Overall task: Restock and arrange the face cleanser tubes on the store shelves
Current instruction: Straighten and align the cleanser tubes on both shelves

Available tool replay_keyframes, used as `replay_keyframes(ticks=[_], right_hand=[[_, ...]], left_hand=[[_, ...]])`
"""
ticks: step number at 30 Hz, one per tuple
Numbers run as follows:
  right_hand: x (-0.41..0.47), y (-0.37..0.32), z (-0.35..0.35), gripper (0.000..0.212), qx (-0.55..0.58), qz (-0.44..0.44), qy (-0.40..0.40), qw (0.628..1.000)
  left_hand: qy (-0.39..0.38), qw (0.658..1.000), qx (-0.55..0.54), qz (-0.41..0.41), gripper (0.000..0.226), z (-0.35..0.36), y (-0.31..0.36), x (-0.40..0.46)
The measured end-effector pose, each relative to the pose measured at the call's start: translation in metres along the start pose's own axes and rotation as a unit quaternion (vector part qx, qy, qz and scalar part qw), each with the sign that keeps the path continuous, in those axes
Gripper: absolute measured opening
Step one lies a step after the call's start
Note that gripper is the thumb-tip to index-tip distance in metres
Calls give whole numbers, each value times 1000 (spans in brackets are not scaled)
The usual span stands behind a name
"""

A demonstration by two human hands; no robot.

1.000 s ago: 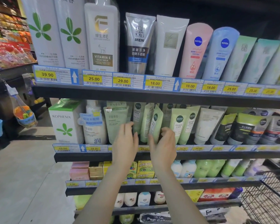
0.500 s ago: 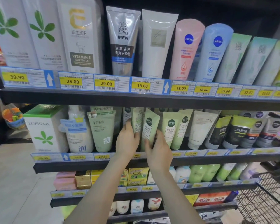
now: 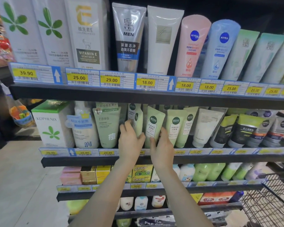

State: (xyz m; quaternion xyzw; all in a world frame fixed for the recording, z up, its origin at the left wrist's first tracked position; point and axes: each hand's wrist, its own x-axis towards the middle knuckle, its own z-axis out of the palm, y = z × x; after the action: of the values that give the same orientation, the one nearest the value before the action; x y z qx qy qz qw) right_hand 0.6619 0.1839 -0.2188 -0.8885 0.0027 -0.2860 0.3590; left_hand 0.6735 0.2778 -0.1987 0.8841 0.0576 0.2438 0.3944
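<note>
Reaching into the second shelf (image 3: 105,161) from the top, I have both hands on pale green face cleanser tubes in the middle of the row. My left hand (image 3: 129,141) wraps the lower part of the left tube (image 3: 136,118), fingers curled round its left edge and thumb pressed to its front. My right hand (image 3: 162,146) holds the neighbouring tube (image 3: 154,123), thumb on its front low down and fingers laid along its right edge; that tube leans slightly to the right, and its dark green round logo faces me. The two tubes stand cap-down, just beside each other, and seem to touch near the bottom. To their right stand two more pale green tubes (image 3: 179,126) of the same brand, then a white tube (image 3: 205,126) and dark Nivea men's tubes (image 3: 246,128). To the left sits a sage green tube (image 3: 107,126), a white bottle (image 3: 84,131) and a white Kophenix box (image 3: 51,126). Yellow price tags (image 3: 107,152) run along the shelf edge under my wrists. On the top shelf a grey MEN tube (image 3: 128,36) and pink and blue Nivea tubes (image 3: 193,45) stand upright. A wire cart (image 3: 269,202) shows at the lower right.
</note>
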Motion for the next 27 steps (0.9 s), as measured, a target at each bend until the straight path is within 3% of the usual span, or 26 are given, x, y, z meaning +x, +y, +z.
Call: replay_keyframes(ticks=[4,9,27], right_hand=[[-1,0,1,46,-1,-2,4,1000],[-3,-3,3,49,12,11,3,1000],[4,3,2,53,9,24,-41,999]], left_hand=[[-7,998,70,-6,69,-2,-2,-3],[-15,999,27,-9,68,-4,-5,-13],[43,998,39,-2,65,-2,-14,-23]])
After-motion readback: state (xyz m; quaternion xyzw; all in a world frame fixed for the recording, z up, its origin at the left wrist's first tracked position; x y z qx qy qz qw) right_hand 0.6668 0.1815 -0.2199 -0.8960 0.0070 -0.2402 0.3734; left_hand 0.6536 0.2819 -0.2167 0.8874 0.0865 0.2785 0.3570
